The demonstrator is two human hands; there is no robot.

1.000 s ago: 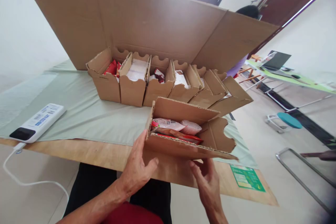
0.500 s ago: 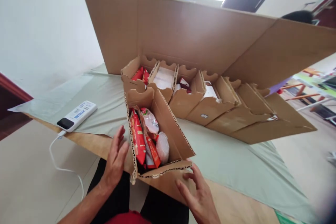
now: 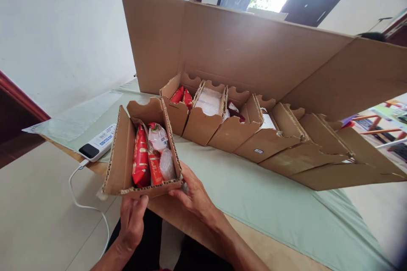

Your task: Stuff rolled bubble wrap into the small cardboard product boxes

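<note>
An open cardboard box [image 3: 116,159] is tilted at the table's near edge, between my hands. Inside lie a red snack packet [image 3: 140,156], a clear-and-red packet [image 3: 158,137], an orange-red packet [image 3: 155,168] and a bubble-wrapped item [image 3: 167,164]. My left hand [image 3: 133,218] grips the box's near wall, thumb on the front and fingers underneath. My right hand [image 3: 192,192] holds the near right corner, its fingers along the right side. Parts of the fingers on both hands are hidden by the box.
Behind stands a row of cardboard bins [image 3: 203,127], some holding red packets and white items, before a tall cardboard panel [image 3: 238,46]. A white power bank [image 3: 100,144] with a white cable [image 3: 76,205] lies at left. A pale green cloth [image 3: 254,194] covers the table.
The box has shifted left and turned, now beside the first bin rather than in front of it. Both hands, apart from its walls before, have taken hold of it.
</note>
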